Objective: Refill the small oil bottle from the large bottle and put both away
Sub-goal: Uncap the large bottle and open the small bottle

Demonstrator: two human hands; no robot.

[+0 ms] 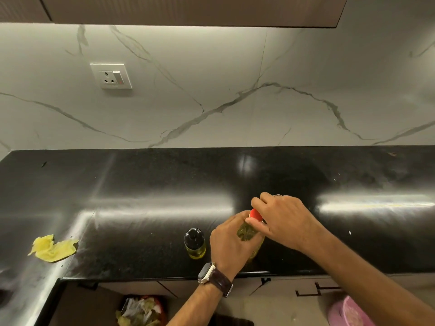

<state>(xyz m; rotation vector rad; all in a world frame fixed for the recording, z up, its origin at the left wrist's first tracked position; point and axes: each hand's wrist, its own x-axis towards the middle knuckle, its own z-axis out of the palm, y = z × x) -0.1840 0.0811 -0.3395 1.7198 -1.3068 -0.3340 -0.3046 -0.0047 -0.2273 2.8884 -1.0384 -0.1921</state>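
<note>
The large oil bottle (250,234) stands upright near the front edge of the black counter (146,184), full of yellow oil, with a red cap (255,214). My left hand (229,241) is wrapped around its shoulder. My right hand (282,220) grips the red cap from above with its fingertips. Just left of it stands the small oil bottle (195,243), clear with a black top and some yellow oil at the bottom; neither hand touches it.
A crumpled yellow cloth (54,248) lies on the counter at the left. A wall socket (111,76) sits on the marble backsplash. Below the counter edge are cabinet handles (317,289), a bin with waste (141,310) and a pink object (350,314).
</note>
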